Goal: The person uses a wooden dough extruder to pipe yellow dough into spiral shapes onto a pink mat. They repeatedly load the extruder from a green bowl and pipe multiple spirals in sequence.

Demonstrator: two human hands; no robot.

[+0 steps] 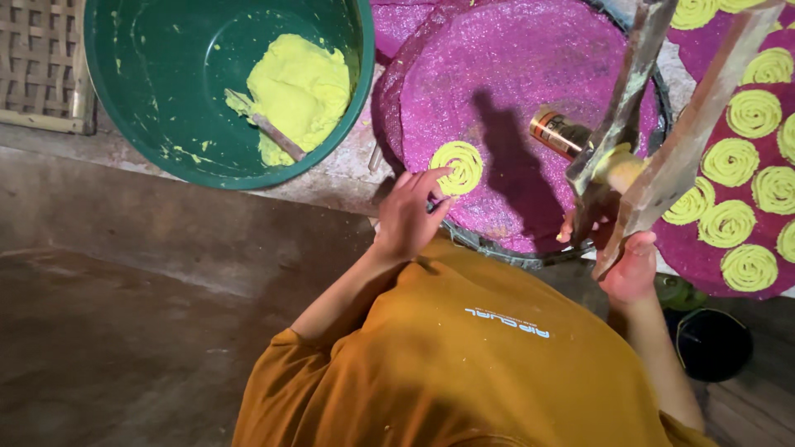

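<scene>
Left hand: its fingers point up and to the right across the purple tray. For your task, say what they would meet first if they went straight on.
The left hand would meet the yellow dough spiral on the purple tray first; its fingertips seem to touch it already.

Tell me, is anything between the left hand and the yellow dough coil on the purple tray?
Nothing visible is. The left hand already reaches the yellow dough coil, fingertips at its edge on the purple tray. The wooden press, gripped by the right hand, hangs off to the right, clear of that coil.
</scene>
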